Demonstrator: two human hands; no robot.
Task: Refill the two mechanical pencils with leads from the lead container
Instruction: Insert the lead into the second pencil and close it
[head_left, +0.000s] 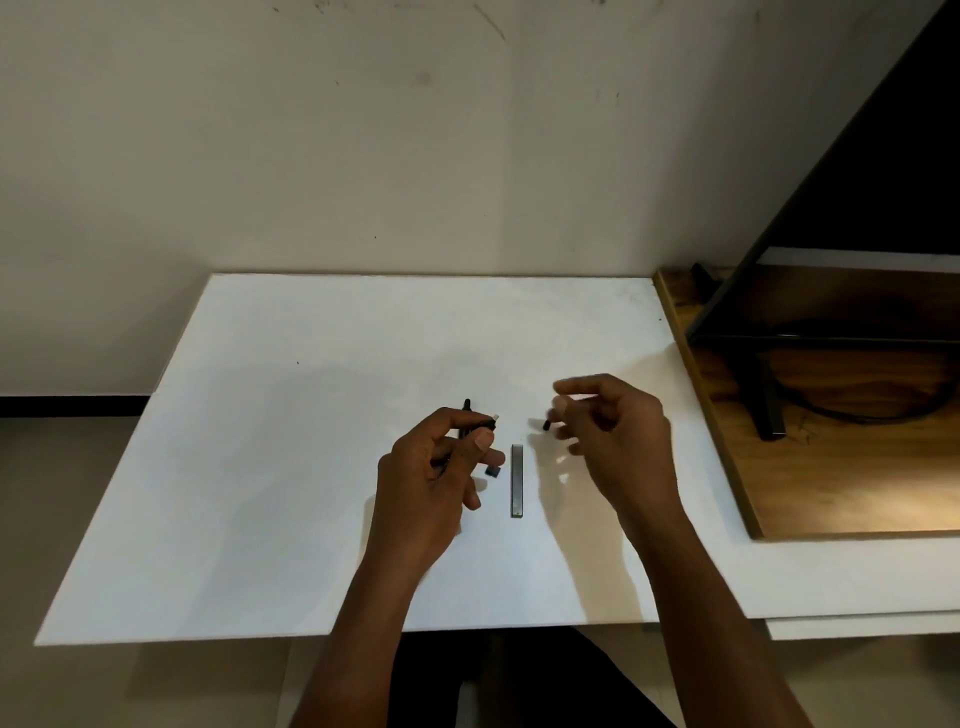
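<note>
My left hand (436, 467) is closed around a black mechanical pencil (475, 423), whose white eraser end points right at the fingertips; another dark tip (466, 403) shows above the fingers. My right hand (608, 426) pinches a small dark piece (547, 425), likely a pencil cap, just right of the pencil's end; the hand is blurred. The slim grey lead container (517, 480) lies lengthwise on the white table (291, 467) between my hands. A small dark blue piece (492, 471) lies beside my left fingers. Whether the tip above is a second pencil is unclear.
The white table meets a plain wall at the back. To the right stands a wooden board (831, 467) with a black metal frame (763, 395) and a dark cable on it. The floor lies left of the table.
</note>
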